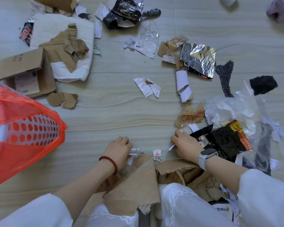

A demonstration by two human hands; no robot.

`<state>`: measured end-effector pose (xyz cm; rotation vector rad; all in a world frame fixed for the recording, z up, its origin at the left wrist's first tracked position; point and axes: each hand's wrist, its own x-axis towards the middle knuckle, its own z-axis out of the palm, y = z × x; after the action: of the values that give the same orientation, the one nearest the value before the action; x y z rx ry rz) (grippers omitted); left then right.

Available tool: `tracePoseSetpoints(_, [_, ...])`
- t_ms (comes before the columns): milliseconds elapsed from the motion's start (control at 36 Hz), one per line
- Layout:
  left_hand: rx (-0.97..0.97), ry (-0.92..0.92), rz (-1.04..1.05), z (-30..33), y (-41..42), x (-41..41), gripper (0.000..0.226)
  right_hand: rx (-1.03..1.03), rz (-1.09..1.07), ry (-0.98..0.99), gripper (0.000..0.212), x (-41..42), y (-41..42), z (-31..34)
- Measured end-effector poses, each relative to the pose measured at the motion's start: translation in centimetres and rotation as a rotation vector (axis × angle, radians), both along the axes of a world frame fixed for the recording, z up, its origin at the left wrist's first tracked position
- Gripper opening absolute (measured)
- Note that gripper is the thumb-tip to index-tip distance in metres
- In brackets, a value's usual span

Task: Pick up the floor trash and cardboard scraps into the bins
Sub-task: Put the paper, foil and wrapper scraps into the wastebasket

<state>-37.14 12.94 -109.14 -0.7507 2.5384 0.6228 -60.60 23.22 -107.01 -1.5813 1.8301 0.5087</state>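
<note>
Paper scraps (134, 152) lie on the floor (115, 112) just in front of the knees, beside torn cardboard (134, 182). The left hand (119, 147) curls its fingers round these white bits. The right hand (184, 145) pinches another small paper strip (170, 147) next to a black snack wrapper (225, 141). The bin with the red bag (23, 128) waits well apart on the left. Tiny bits could slip from the fingers on the way there, because both hands hold only a loose little bunch.
</note>
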Motion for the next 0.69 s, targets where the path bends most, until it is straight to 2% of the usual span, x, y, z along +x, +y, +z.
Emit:
tracePoseSetpoints(56, [0.064,0.098,0.204,0.1,-0.9,0.1,0.025,-0.014,-0.004,-0.060,0.015,0.0,-0.1,0.2])
tracePoseSetpoints(111, [0.135,0.087,0.393,0.3,-1.5,0.4,0.022,-0.008,0.000,-0.120,0.007,0.5,-0.4,0.8])
tracePoseSetpoints(167, [0.121,0.134,0.471,0.3,-2.1,0.6,0.019,-0.006,0.002,-0.181,0.004,1.2,-0.9,1.1])
tracePoseSetpoints(278, [0.131,0.167,0.572,1.4,-2.8,0.1,0.012,0.088,0.009,-0.262,0.033,3.0,-1.6,1.0])
tracePoseSetpoints(361, [0.125,0.190,0.607,1.8,-2.7,-0.2,0.014,0.107,0.074,-0.211,0.047,4.3,-1.7,0.4])
tracePoseSetpoints(444, [0.123,0.193,0.614,1.9,-2.6,-0.2,0.018,0.071,0.114,-0.121,0.043,5.2,-1.6,-0.2])
tracePoseSetpoints(528, [0.125,0.188,0.624,2.2,-2.8,-0.1,0.018,0.063,0.167,-0.046,0.029,5.9,-1.4,-0.2])
tracePoseSetpoints(694, [0.146,0.201,0.681,2.2,-3.0,0.1,0.019,0.055,0.136,-0.040,0.023,6.1,-0.8,0.2])
